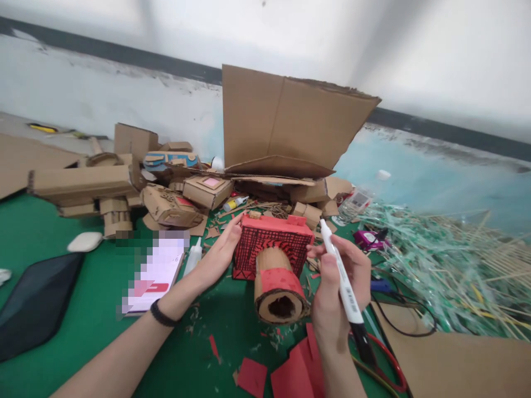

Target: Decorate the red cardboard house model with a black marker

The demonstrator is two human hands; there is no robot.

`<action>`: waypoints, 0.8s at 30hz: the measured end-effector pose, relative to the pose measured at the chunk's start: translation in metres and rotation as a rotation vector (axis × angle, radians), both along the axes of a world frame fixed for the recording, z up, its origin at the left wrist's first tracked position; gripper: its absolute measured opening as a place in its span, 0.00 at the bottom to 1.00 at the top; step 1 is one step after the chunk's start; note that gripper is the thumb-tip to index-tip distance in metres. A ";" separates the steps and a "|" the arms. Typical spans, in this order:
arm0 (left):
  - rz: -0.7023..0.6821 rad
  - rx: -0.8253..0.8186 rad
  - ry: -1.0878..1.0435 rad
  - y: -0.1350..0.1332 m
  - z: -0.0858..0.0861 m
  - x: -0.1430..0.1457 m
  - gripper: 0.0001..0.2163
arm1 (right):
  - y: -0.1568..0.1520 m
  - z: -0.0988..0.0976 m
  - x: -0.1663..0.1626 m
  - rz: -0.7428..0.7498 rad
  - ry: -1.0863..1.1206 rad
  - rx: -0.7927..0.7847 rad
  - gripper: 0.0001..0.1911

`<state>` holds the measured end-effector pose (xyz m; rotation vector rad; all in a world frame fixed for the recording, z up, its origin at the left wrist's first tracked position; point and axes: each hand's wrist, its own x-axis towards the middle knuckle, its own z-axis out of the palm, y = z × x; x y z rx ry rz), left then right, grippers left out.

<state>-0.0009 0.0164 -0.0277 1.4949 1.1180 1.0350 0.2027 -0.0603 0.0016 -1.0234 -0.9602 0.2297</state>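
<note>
A model camera made of cardboard, covered in red paper with a black drawn grid, rests on the green table. Its round lens tube points toward me, part brown cardboard and part red. My left hand grips the model's left side, its fingertips partly hidden behind the edge. In my right hand is a white marker with a black end, slanting with its white end up beside the model. Some right fingers reach toward the model's right side; whether they touch it I cannot tell.
Red paper pieces and scraps lie in front. At left are a phone, glue bottle and dark tablet-like slab. Cardboard models and a large cardboard sheet stand behind. Sticks and plastic wrap pile up right.
</note>
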 end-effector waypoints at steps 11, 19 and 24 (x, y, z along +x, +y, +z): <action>-0.013 -0.012 0.058 -0.007 -0.001 0.003 0.46 | 0.006 -0.021 0.001 0.322 -0.071 -0.005 0.28; 0.022 -0.041 -0.184 -0.006 0.007 0.010 0.42 | 0.014 -0.022 0.007 0.210 -0.017 0.002 0.33; 0.123 -0.077 -0.263 -0.004 0.007 0.012 0.37 | 0.010 -0.004 0.001 0.108 0.007 0.131 0.23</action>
